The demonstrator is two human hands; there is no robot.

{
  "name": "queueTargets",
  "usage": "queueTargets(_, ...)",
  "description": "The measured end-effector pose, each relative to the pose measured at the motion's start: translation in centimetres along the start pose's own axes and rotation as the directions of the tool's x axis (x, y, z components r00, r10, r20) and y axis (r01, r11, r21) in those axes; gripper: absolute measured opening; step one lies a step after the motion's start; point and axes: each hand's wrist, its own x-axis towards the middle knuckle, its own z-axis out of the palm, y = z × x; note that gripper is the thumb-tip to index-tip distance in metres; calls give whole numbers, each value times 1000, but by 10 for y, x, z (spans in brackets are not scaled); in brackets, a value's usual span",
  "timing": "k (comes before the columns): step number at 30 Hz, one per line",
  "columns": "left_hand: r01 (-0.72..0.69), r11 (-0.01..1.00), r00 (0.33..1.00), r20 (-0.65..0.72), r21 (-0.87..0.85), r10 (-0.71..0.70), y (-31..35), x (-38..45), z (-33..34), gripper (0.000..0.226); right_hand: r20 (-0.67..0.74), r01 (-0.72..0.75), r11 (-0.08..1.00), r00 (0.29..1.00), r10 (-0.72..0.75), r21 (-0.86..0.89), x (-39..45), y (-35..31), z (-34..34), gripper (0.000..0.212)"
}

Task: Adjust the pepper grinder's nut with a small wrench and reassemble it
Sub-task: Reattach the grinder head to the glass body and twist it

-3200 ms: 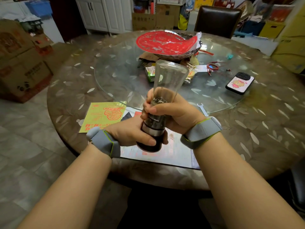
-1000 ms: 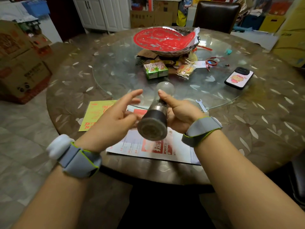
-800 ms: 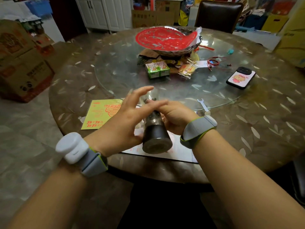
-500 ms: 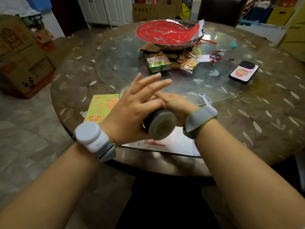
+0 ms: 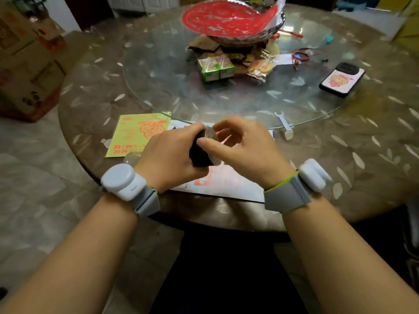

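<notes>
We see the table first. Above its near edge, our left hand is clenched around the grinder, which lies tilted on its side. Our right hand pinches the grinder's end, fingers curled. The wrench lies apart, by the glass turntable's rim.

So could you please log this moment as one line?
left hand: gripping dark cylindrical pepper grinder | right hand: at its end | small metal wrench: on table

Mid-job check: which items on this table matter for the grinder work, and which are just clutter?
For the job: pepper grinder, gripped by left hand, right hand at its end; small wrench lying unused.

Clutter: phone, green cartons, red-lined bowl, yellow leaflet.
</notes>
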Motion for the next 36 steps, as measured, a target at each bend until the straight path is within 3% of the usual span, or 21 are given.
queueTargets(6,18,999,998,56,-39,-16,-5,0,3,48,133,-38,999,990,34,29,5,10,2,37)
queueTargets(14,-34,999,994,106,-27,37,-22,-3,-1,37,231,-128,962,970,70,243,13,17,16,29)
queueTargets(28,-132,990,987,96,47,127,-54,-7,11,50,316,-174,923,947,61,342,12,31,42,35)
queueTargets(36,-169,985,984,47,-39,170,-67,-8,1,62,425,-322,663,905,7,676,7,38,31,29)
